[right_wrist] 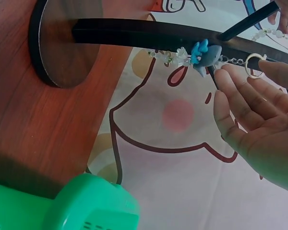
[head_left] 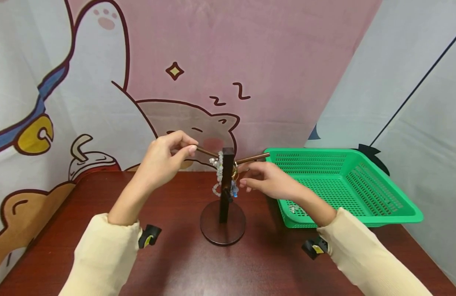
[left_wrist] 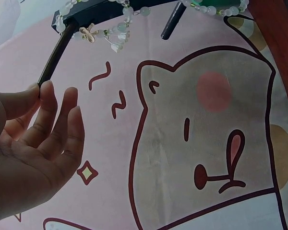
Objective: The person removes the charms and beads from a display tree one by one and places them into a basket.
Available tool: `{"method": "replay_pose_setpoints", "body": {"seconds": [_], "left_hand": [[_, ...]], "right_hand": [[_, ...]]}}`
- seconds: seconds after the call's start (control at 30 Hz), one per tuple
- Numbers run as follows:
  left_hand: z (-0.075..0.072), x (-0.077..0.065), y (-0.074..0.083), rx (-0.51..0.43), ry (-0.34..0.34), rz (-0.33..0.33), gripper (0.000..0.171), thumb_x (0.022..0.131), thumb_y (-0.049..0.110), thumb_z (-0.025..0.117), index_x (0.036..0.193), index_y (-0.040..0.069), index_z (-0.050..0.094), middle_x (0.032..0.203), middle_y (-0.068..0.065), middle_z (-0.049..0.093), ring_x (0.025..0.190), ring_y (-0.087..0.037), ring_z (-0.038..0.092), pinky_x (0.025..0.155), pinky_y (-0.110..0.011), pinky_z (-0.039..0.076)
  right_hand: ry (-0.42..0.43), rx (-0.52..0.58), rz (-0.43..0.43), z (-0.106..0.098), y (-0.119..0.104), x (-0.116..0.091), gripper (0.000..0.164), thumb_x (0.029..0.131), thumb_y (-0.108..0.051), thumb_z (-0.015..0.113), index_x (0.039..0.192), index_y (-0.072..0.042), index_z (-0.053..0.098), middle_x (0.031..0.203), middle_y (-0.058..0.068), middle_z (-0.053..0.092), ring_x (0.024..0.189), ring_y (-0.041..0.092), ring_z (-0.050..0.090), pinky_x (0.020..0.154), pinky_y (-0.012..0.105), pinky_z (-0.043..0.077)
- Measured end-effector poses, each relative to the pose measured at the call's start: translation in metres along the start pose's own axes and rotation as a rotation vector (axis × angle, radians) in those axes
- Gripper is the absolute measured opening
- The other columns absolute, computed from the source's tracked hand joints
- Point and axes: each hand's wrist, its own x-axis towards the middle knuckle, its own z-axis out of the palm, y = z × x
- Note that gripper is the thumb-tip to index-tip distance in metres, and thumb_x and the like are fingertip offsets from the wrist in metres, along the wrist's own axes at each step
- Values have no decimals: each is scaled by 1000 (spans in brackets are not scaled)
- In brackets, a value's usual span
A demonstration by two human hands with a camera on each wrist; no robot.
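Observation:
At the centre of the head view stands a dark wooden stand (head_left: 224,232) with a round base and pegs. My left hand (head_left: 165,158) pinches the end of its left peg (left_wrist: 55,56) between thumb and fingers. Pale bead bracelets (head_left: 219,168) hang on that side, one with small white flower charms (left_wrist: 117,42). On the right side of the post, my right hand (head_left: 266,179) holds the metal ring (right_wrist: 254,65) of a keychain with its thumb and fingertips. A blue-grey dolphin-like charm (right_wrist: 210,56) and clear pieces dangle from its chain, close along the post.
A green perforated basket (head_left: 383,220) stands at the right of the reddish-brown table (head_left: 169,263), with small clear pieces (head_left: 295,209) in its near left corner. The right peg (head_left: 254,157) points toward the basket's rim. A cartoon-printed cloth (head_left: 287,61) hangs behind.

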Motion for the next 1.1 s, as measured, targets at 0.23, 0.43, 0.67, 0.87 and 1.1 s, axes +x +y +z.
{"method": "replay_pose_setpoints", "body": {"seconds": [0.23,0.43,0.67,0.87,1.1], "left_hand": [[0,0,0,-3,-2,4,8,88,7,60,93,3,65,82,-7,67,75,-18,64,58,-30,41],[0,0,1,-6,-3,2,8,88,7,60,93,3,65,81,-7,67,75,-18,64,58,-30,41],[0,0,1,-7,-3,3,8,88,7,60,93,3,65,81,-8,67,75,-18,64,58,-29,41],[1,0,1,-5,-4,3,8,88,7,60,93,3,65,81,-7,67,75,-18,64,57,-29,41],[0,0,1,-10,-6,-6,8,88,7,60,93,3,65,82,-8,67,76,-19,64,58,-29,41]], "right_hand": [[-13,61,-41,3,-2,0,11,89,-1,56,99,4,59,80,9,66,66,16,62,64,31,51],[-21,68,-41,4,-6,1,7,90,0,53,93,3,59,79,14,67,64,17,63,64,32,50],[-10,63,-46,4,-9,0,6,90,0,53,89,2,59,78,13,67,64,16,63,63,31,50],[4,86,-40,1,-11,-3,5,90,-1,54,88,1,59,77,9,67,66,17,64,65,32,50],[4,96,-39,-4,-13,-6,6,90,0,53,89,3,58,78,11,67,67,18,65,69,32,51]]}}
